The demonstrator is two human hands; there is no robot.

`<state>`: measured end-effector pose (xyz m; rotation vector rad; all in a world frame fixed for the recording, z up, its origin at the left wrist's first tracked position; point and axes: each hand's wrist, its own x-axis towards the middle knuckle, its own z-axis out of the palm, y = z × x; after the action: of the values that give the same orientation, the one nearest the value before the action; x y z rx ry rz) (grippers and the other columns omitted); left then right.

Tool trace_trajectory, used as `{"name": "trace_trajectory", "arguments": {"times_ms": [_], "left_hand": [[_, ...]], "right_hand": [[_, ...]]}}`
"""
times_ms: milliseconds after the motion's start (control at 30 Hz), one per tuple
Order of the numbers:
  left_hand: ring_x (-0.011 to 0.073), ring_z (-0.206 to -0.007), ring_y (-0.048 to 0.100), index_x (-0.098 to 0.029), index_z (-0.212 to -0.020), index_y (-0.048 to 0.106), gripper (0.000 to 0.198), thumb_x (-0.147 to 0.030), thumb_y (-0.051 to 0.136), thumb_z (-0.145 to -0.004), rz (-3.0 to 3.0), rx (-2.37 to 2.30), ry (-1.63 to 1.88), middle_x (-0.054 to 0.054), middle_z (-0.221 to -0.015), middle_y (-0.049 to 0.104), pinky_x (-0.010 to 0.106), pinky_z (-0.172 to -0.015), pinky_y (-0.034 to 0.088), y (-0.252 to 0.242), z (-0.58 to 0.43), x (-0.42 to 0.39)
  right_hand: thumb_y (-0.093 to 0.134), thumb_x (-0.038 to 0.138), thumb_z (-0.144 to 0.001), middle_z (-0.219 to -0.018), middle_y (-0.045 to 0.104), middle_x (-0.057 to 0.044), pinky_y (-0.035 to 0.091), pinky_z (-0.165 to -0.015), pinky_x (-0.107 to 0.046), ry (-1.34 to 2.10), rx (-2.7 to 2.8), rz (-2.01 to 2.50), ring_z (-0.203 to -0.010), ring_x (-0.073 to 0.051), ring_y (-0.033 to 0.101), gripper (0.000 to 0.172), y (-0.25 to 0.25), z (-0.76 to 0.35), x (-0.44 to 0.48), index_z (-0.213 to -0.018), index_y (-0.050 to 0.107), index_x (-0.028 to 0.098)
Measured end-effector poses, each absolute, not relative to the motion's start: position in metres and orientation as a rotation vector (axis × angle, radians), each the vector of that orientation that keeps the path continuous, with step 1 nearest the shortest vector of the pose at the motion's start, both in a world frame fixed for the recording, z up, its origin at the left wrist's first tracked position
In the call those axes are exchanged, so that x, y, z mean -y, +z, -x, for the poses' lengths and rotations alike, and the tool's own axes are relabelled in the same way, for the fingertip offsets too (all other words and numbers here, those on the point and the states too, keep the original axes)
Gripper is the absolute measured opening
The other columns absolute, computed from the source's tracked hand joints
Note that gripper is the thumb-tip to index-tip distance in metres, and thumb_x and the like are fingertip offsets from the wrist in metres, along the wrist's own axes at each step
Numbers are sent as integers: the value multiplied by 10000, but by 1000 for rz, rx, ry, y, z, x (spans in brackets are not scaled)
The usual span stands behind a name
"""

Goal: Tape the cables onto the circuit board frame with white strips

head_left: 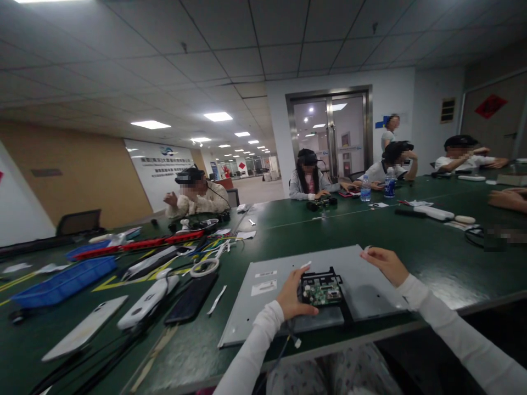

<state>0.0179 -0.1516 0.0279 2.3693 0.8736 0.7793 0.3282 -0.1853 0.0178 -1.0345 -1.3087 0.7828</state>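
Circuit board [321, 292], green and set in a black frame, lies on a grey metal panel [366, 285], close to the panel's near edge and a little right of its middle. As far as I can tell, its slightly longer side runs parallel to the near edge of the table [432, 258]. My left hand [291, 299] is the nearer one. It is closed on the board's left edge, with the fingers curled over the top and the thumb along the near side. My right hand [385, 264] is well apart from the board, up at the panel's far right corner. It rests there with the fingers loosely curled and something small and white at the fingertips, and I cannot tell whether it grips that. The panel's long side follows the table's near edge. Off its left edge lie a dark phone [191, 299], a roll of tape [205, 267] and a blue tray [61, 284]. Toward the far edge stand two water bottles [365, 189], where other people sit at their own work.
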Motion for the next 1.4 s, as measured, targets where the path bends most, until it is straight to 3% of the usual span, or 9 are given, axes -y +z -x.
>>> {"name": "trace_trajectory", "arguments": {"times_ms": [167,333,700,933,1000,1167,1400], "left_hand": [[313,-1136,310,-218,-1267,273,1060,-469,742,-351,-2464,-969,667,109,-1222,336,457,-951,252,27,-22,147],[354,-1145,264,-229,-1272,271,1078,-545,713,-342,-2553,-1085,588,125,-1227,339,525,-940,197,26,-29,140],[314,-1097,340,-202,-1257,291,1041,-513,723,-363,-2466,-1093,676,110,-1178,403,465,-933,246,30,-23,135],[347,-1134,292,-233,-1296,226,1083,-539,709,-376,-2530,-1120,609,120,-1208,381,516,-930,209,28,-24,139],[327,-1146,292,-228,-1285,258,1001,-535,689,-435,-2488,-1102,683,115,-1233,371,497,-940,217,31,-23,138],[217,-1056,443,-177,-1090,508,452,-445,495,-726,-2173,-1005,1034,81,-1113,523,380,-935,304,45,-18,129],[188,-816,567,-145,-800,619,290,-397,586,-661,-1950,-979,1110,51,-805,643,350,-812,420,41,-11,116]], "right_hand": [[637,416,-601,-824,619,-66,430,-677,-282,794,1250,945,-762,-169,541,345,40,-318,183,-817,637,147],[651,346,-601,-745,594,-18,414,-646,-265,809,1293,851,-679,-125,519,368,52,-293,172,-923,608,171],[665,342,-569,-692,583,-8,412,-640,-261,890,1273,776,-666,-126,523,303,61,-251,148,-803,611,157],[677,403,-526,-650,602,-13,415,-612,-275,965,1189,781,-637,-140,548,320,58,-240,138,-722,609,159],[682,397,-525,-642,602,-11,415,-612,-273,1000,1158,771,-630,-136,552,319,55,-236,131,-718,604,156],[697,380,-507,-664,607,-13,421,-610,-269,1078,1077,765,-654,-140,561,325,48,-221,116,-719,590,158],[718,401,-470,-663,601,-3,441,-596,-261,1161,1027,745,-660,-140,568,360,35,-200,112,-713,582,173]]}}
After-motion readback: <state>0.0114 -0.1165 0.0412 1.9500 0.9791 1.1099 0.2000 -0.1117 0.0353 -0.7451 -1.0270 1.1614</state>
